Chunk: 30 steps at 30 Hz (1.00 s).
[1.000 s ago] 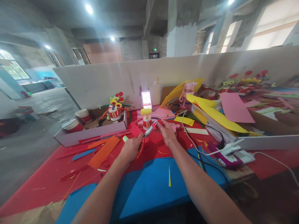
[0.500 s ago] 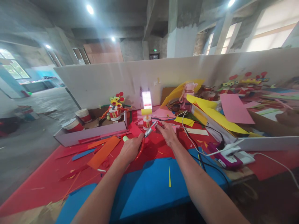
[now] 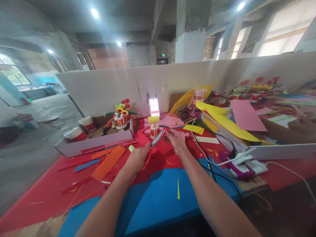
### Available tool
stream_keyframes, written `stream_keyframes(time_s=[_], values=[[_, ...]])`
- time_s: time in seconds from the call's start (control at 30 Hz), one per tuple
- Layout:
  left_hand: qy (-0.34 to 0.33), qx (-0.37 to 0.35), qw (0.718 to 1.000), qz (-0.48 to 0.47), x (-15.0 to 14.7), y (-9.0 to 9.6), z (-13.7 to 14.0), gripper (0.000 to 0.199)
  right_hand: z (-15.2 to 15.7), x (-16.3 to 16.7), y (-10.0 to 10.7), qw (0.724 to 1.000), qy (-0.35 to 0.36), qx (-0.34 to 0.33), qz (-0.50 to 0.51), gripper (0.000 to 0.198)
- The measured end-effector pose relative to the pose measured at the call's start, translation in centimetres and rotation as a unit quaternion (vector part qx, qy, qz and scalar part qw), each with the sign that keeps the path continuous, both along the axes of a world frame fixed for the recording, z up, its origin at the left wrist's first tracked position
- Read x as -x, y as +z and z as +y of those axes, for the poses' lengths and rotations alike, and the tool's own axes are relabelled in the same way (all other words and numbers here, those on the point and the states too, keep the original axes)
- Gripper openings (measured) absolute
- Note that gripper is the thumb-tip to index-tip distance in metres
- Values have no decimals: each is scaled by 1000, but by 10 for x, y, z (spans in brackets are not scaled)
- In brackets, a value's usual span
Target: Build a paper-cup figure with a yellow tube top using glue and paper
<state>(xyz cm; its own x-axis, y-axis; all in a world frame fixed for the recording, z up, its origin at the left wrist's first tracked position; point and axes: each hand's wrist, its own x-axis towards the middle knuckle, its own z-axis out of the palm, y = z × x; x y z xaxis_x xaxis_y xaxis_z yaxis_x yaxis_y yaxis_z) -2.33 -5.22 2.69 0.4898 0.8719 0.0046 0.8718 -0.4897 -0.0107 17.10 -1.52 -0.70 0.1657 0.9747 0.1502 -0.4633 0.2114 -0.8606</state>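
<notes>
My left hand (image 3: 138, 158) is closed round the red handles of a pair of scissors (image 3: 157, 139). Their blades point up and to the right, towards my right hand (image 3: 176, 141), whose fingers pinch a small piece of red paper (image 3: 166, 130) at the blade tips. Just beyond the blades stands a paper-cup figure (image 3: 154, 131) with coiled dark arms and a yellow paper roll (image 3: 154, 119) on top. A pale green roll (image 3: 131, 148) lies beside my left hand. The red sheet (image 3: 168, 154) covers the table beneath both hands.
A white box (image 3: 98, 142) at left holds paper cups and a finished-looking cup figure (image 3: 120, 122). Orange strips (image 3: 108, 163) lie nearby. Blue paper (image 3: 158, 194) covers the front edge. Cables and a purple power strip (image 3: 237, 166) are at right, before another box (image 3: 283, 152) of coloured paper.
The scissor blades look closer together than before, at the edge of the red paper. Both hands keep nearly the same place; the whole view has shifted slightly.
</notes>
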Motion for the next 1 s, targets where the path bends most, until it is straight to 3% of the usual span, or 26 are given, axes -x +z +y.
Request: stream_keyframes(time_s=[0.43, 1.0], values=[[8, -8, 999, 37, 1, 4, 2, 32, 5, -2, -6, 991, -15, -43, -128, 29], [9, -22, 999, 35, 4, 5, 4, 29, 6, -5, -6, 996, -9, -33, -83, 31]])
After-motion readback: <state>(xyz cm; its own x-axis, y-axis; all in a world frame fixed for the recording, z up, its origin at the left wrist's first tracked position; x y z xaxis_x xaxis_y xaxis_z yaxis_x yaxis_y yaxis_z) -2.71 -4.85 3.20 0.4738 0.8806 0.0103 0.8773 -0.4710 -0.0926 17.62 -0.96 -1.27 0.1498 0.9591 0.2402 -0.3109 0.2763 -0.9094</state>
